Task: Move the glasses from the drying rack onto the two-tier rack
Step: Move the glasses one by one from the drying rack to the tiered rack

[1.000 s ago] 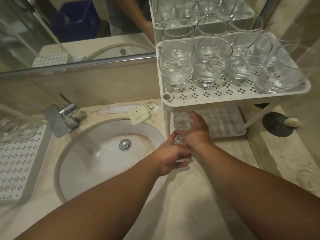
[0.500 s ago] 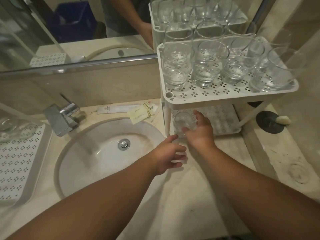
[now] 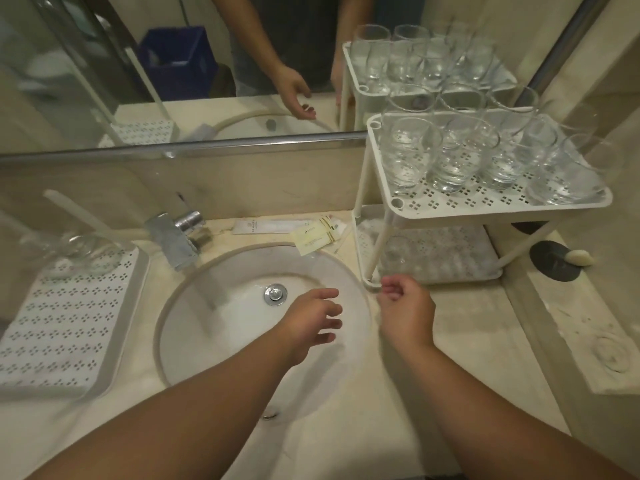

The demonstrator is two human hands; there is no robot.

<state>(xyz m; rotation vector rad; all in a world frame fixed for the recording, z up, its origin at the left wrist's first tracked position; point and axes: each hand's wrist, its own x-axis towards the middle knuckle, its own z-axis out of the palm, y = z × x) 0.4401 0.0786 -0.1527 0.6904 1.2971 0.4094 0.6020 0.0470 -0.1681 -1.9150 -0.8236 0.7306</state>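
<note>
The white two-tier rack (image 3: 450,216) stands at the right of the counter. Its upper shelf carries several clear glasses (image 3: 457,161). One clear glass (image 3: 396,252) stands alone at the front left of its lower shelf. The white perforated drying rack (image 3: 65,320) lies at the left, with one glass (image 3: 85,251) at its far end. My left hand (image 3: 311,323) hovers over the sink, fingers apart, holding nothing. My right hand (image 3: 405,306) is just in front of the rack's front left leg, fingers loosely curled, holding nothing.
A round white sink (image 3: 256,313) with a chrome tap (image 3: 176,237) fills the middle. Paper sachets (image 3: 311,233) lie behind the sink. A dark dish (image 3: 554,261) with a soap bar sits right of the rack. A mirror (image 3: 173,71) runs along the back wall.
My right hand let go of the glass on the lower shelf and drew back toward me. My left hand shifted left over the sink. The view tilted and widened.
</note>
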